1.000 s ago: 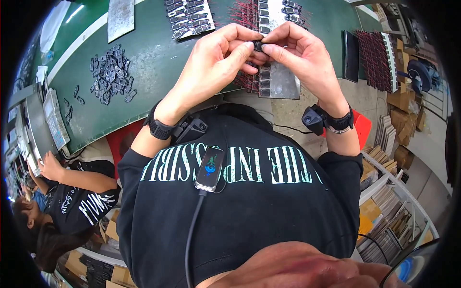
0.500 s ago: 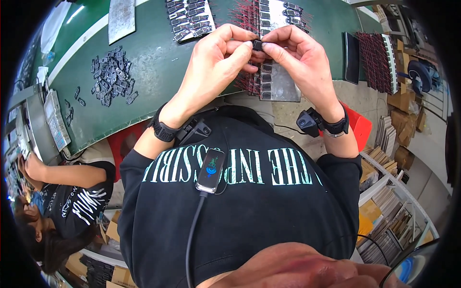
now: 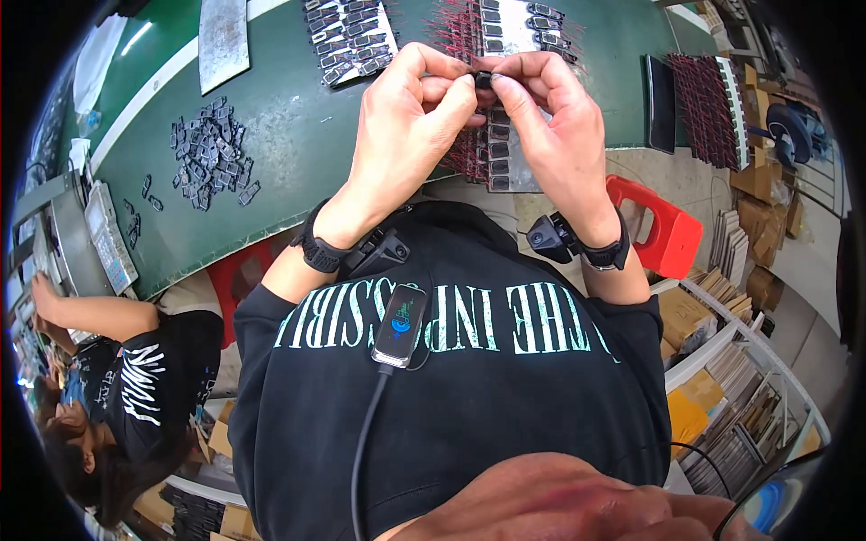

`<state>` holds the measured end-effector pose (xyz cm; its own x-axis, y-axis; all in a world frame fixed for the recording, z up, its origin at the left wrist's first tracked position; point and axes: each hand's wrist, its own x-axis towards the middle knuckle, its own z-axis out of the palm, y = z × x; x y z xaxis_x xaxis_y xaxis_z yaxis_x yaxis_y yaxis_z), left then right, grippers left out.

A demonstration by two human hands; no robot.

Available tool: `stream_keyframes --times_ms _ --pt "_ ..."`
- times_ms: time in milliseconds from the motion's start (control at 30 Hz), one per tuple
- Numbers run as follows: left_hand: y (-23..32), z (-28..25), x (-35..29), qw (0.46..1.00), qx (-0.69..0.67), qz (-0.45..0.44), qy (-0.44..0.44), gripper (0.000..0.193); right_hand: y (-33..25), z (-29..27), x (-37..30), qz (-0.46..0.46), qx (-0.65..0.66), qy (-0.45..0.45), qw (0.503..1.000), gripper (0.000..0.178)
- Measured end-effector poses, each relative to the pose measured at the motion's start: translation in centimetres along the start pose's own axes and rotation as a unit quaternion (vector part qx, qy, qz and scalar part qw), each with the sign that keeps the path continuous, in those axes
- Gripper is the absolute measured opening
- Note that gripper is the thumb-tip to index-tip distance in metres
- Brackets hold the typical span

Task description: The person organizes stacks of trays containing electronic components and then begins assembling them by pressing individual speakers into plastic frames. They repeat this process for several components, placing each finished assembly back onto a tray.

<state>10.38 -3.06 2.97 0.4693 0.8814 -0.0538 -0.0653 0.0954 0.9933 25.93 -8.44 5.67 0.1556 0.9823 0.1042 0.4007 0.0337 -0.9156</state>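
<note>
Both hands meet above the workbench, pinching one small black rectangular part (image 3: 483, 80) between thumbs and fingertips. My left hand (image 3: 417, 117) grips its left side, and my right hand (image 3: 552, 113) its right side; the fingers cover much of it. Beneath the hands lies a metal plate (image 3: 528, 160) with rows of similar black parts (image 3: 499, 151), red wires (image 3: 460, 36) sticking out to their left. A second plate of black parts (image 3: 354, 41) is just left of the hands. Farther left is a loose heap of black parts (image 3: 209, 149).
A bare metal plate (image 3: 224, 45) lies on the green workbench (image 3: 289, 135) at the back left. To the right are a black tray (image 3: 660, 104) and a rack of red-wired parts (image 3: 708, 108). A red stool (image 3: 672, 236) stands below. Another person (image 3: 135, 361) works at left.
My right forearm has shifted slightly left, and more of the red stool shows. Both hands keep their pinch on the small black part. The other person's arm has moved a little.
</note>
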Motion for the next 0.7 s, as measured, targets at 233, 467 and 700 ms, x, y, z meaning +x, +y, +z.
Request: stream_keyframes --times_ms 233,467,700 --pt "-0.04 0.35 -0.10 0.999 -0.047 -0.013 0.020 0.017 -0.11 0.26 -0.09 -0.030 -0.058 0.036 0.997 0.013" --pt "-0.16 0.21 -0.43 0.999 -0.047 -0.011 0.017 0.017 -0.50 0.18 0.14 -0.010 -0.002 -0.003 1.000 0.015" --pt "-0.11 0.23 -0.40 0.993 -0.110 0.038 0.010 0.014 -0.53 -0.31 0.54 -0.064 0.009 -0.023 0.998 0.020"
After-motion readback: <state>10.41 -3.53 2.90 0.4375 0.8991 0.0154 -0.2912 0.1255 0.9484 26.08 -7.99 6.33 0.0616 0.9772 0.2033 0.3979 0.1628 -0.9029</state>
